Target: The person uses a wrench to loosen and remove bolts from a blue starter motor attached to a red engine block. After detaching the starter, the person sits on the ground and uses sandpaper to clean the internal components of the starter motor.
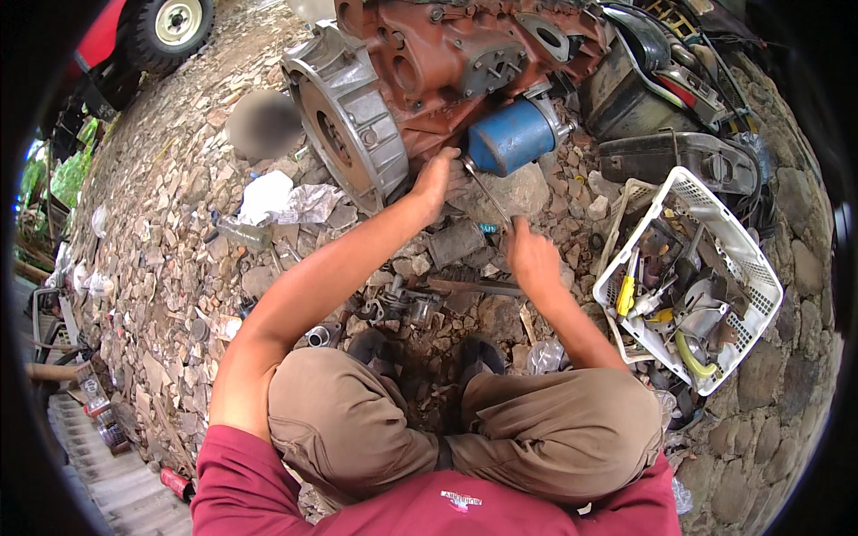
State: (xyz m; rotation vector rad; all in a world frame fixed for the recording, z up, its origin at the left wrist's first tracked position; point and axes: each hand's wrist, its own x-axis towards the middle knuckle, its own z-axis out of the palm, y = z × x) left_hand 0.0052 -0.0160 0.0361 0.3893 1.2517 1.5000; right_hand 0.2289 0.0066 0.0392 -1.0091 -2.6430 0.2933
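Observation:
A long metal wrench (487, 193) slants down from the near end of a blue cylindrical canister (516, 138) fixed to a reddish-brown engine block (447, 58). My right hand (534, 257) grips the lower end of the wrench, fingers closed round it. At the upper end, my left hand (435, 183) is curled close beside the wrench head, just below the engine; its fingertips are partly hidden, and what they pinch does not show. A grey ribbed bell housing (353, 116) is attached at the engine's left end.
On my right stands a white plastic crate (688, 183) of tools and parts, beside a black case (675, 161). Loose metal parts (402, 308) lie before my feet. A dark metal cylinder (456, 244) rests on the stony ground (170, 295). A red vehicle's wheel (179, 22) shows far left.

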